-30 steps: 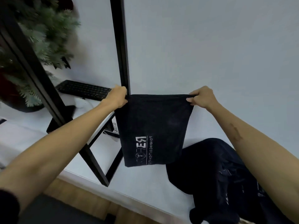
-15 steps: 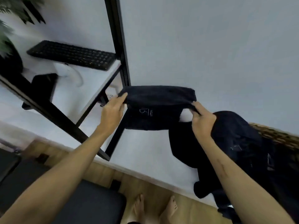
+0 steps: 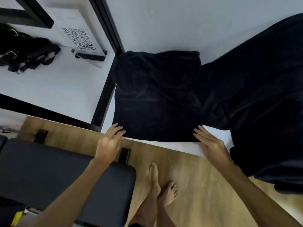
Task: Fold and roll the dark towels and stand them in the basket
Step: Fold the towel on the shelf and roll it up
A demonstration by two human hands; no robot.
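A white table (image 3: 180, 22) is being viewed from above, framed by a black metal stand (image 3: 105, 95) on the left, with a wood floor (image 3: 196, 185) and a dark bench (image 3: 57, 169) below its near edge; bare feet are being seen on the floor. A folded dark towel (image 3: 155, 99) is lying flat on the table, its near edge just at the table edge, its top surface wrinkled and bunched toward the far side. A pile of unfolded dark towels (image 3: 254, 87) is lying touching its right side and hanging over the table edge. The left hand (image 3: 109, 141) is being held open, fingers spread, fingertips resting at the towel's near-left corner; the right hand (image 3: 209, 143) is likewise open and flat, fingertips at the near-right corner. Nothing is being gripped by either hand. The step in hand is being judged as laying out and flattening the folded towel before rolling. The basket is not being seen in this view. A QR-code sheet (image 3: 78, 38) and a black strap bundle (image 3: 24, 49) are lying on the left shelf, apart from the work. Next, the wrinkles are probably needing to be smoothed, then the near edge taken up by both hands and rolled evenly away, kept tight so that the roll can be stood upright.
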